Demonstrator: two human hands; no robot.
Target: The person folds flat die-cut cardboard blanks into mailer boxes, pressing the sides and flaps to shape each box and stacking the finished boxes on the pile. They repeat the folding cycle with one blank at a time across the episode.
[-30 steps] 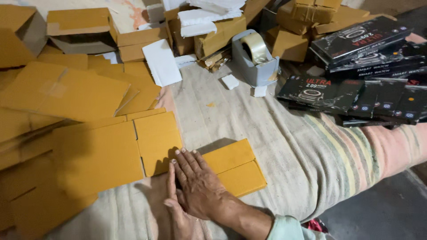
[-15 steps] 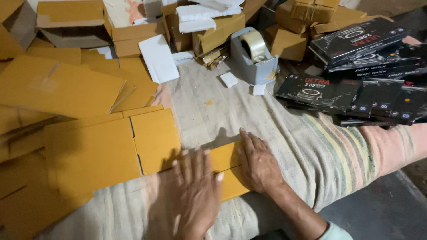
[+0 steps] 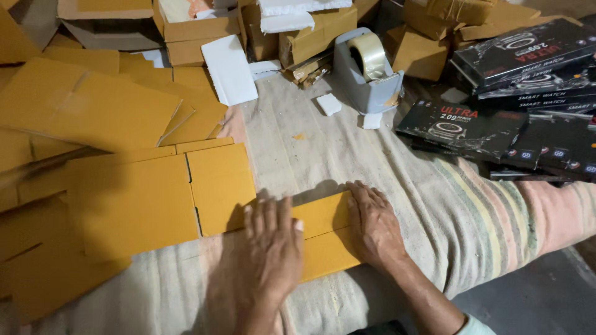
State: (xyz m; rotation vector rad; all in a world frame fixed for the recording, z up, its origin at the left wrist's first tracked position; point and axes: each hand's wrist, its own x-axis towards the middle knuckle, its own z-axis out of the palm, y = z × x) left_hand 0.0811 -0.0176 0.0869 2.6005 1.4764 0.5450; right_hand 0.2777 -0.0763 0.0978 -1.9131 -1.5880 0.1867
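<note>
A flat yellow-brown cardboard piece (image 3: 323,232) lies on the striped cloth (image 3: 434,205) near the front edge. My left hand (image 3: 270,251) lies flat, fingers spread, on its left end. My right hand (image 3: 374,223) presses flat on its right end. Neither hand grips anything. A larger flat cardboard sheet with flaps (image 3: 161,195) lies just left of my left hand.
Piles of flat cardboard blanks (image 3: 87,111) fill the left side. Folded cardboard boxes (image 3: 198,31) and white foam pieces (image 3: 230,68) stand at the back. A grey tape dispenser (image 3: 369,71) sits at back centre. Black product boxes (image 3: 496,124) are stacked at the right.
My hands were stacked together on the left end of the cardboard piece. They have moved apart, the right hand sliding to the right end, flattening the piece.
</note>
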